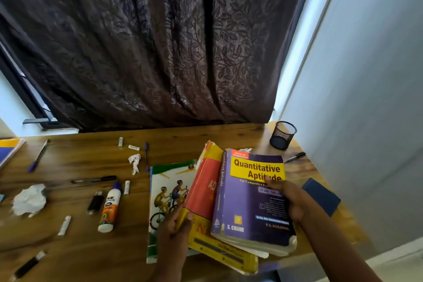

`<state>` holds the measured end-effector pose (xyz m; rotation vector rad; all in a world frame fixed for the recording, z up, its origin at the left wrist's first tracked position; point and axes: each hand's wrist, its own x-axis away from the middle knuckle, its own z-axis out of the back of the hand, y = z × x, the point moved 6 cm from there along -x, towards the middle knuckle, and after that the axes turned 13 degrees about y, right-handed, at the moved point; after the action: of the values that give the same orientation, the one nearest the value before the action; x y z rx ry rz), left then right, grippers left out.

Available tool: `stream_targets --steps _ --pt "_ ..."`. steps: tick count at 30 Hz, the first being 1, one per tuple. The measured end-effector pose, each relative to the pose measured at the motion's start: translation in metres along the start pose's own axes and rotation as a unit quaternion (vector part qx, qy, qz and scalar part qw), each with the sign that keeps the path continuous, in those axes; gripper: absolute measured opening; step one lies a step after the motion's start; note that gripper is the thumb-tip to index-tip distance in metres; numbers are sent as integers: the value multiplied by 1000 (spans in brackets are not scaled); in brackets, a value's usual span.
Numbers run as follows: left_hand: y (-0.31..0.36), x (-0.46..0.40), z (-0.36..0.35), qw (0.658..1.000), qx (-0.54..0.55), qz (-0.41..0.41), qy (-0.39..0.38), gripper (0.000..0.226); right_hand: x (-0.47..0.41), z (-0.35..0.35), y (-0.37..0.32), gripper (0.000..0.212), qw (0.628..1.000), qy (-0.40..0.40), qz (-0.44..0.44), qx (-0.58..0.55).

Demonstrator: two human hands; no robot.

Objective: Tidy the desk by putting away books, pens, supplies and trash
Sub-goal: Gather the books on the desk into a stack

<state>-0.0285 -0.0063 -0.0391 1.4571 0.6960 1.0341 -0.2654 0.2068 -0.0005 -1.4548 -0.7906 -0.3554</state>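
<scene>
On the wooden surface [75, 242], a crumpled paper ball [29, 199] lies at the far left, with a glue bottle [110, 208] further right. The left hand [174, 231] pinches the lower edge of a red-and-yellow book [203, 192], which rests on a cyclist-cover book [166, 190]. The right hand [291, 199] grips the purple book [254, 199] leaning on top. A mesh pen cup [283, 135] stands at the back right corner.

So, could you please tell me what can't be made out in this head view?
- Orange-yellow book: title covered by the purple Quantitative Aptitude book.
- Blue-yellow book: cut off by the left edge.
- Glue bottle: label blurred.
- Mesh pen holder: contents not visible.
</scene>
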Motion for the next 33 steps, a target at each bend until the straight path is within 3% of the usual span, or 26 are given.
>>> stream_targets --steps 4,7,12,16,20,25,30,33 --pt "-23 30 -34 997 13 67 23 47 -16 4 5 25 999 13 -16 29" --pt "-39 45 -51 992 41 106 61 27 -31 10 10 26 998 18 -31 50" --pt "-71 64 -69 978 62 175 89 36 -50 19 14 24 995 9 -46 91" --pt "-76 84 -84 968 79 223 88 33 -65 18 15 33 991 -12 -44 129" --pt "-77 99 -95 930 157 314 107 29 -72 8 14 33 987 -35 -36 150" --pt "-80 103 -103 887 234 387 90 48 -76 -8 13 24 987 -36 23 156" --pt "-70 95 -104 917 199 345 18 59 -81 -11 -1 20 966 -20 143 213" --pt "-60 86 -100 957 110 264 51 49 -85 -10 -11 19 940 -3 199 278"
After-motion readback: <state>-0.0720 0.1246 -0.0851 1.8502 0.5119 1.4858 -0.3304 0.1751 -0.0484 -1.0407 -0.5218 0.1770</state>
